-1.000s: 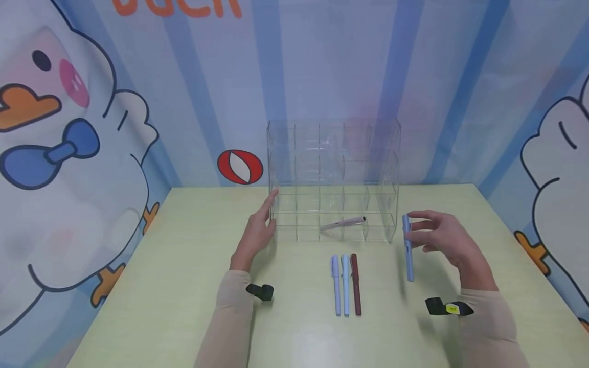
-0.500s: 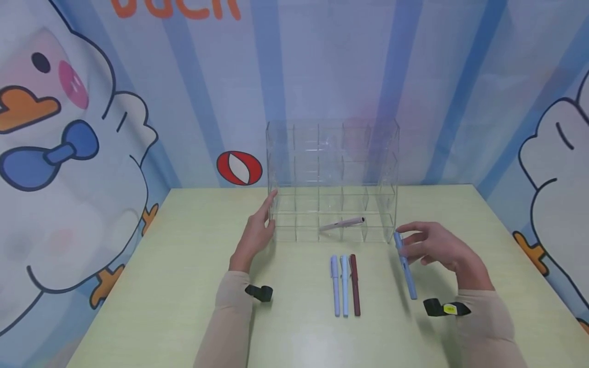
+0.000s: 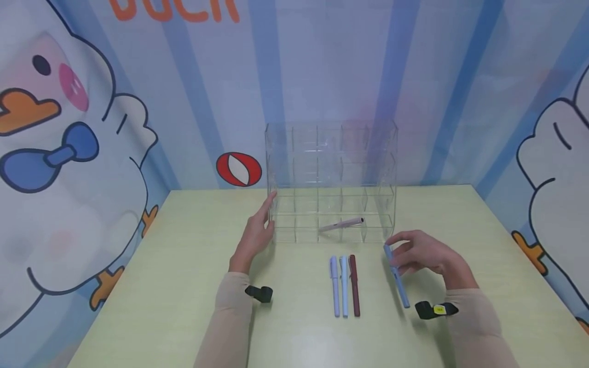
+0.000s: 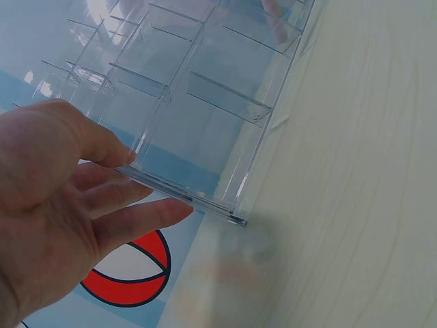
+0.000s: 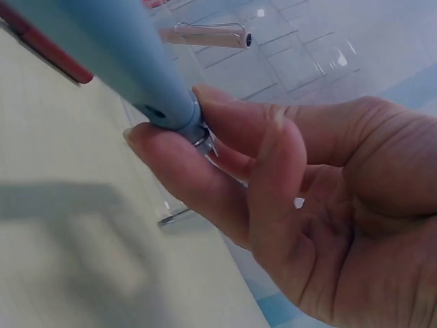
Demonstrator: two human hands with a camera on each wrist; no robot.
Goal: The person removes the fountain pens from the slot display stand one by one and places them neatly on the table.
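The right hand (image 3: 422, 254) pinches the blue pen (image 3: 397, 277), just lowered and drawn inward from the right edge of the worktop (image 3: 465, 225), seemingly nearer the three pens (image 3: 344, 289); the left hand (image 3: 253, 234) grips the clear organiser (image 3: 317, 197)

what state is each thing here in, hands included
left hand: gripping the rack
right hand: pinching the mid-blue pen
mid-blue pen: held, tilted
rack: upright
pink pen: slanted, in the rack
lavender pen: lying flat
pale blue pen: lying flat
dark red pen: lying flat
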